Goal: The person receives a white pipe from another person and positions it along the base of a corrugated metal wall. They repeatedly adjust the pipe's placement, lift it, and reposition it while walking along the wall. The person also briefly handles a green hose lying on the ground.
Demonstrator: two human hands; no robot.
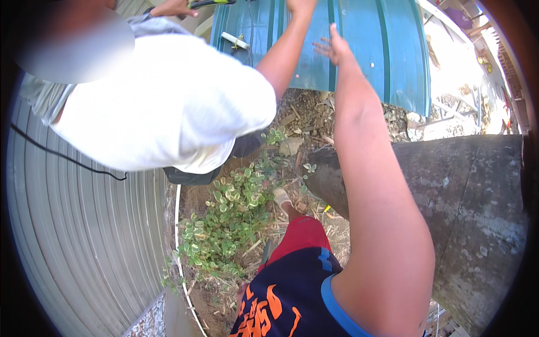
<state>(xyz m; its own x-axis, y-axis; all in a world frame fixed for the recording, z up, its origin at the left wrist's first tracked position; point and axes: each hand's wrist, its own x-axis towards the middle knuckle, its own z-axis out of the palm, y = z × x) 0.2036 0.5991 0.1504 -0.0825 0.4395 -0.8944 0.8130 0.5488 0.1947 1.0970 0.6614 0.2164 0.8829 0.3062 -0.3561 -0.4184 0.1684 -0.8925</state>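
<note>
Up at the top of the view, a teal ribbed sheet (359,50) lies beyond the wearer's right hand (335,48), which reaches forward with fingers spread wide, holding nothing, its palm on or just over the metal; I cannot tell if it touches. That sheet's ribs and long axis run away from the wearer, up toward the frame's top edge, with its near edge over the dirt and weeds (230,219). No left hand of the wearer shows. A co-worker in a white shirt (163,106) leans in from the left, one arm (286,50) stretched onto the sheet just left of the wearer's hand. A white tube (234,40) lies on the sheet nearby. Grey corrugated sheet (84,236) sits at left, a concrete slab (471,213) at right.
</note>
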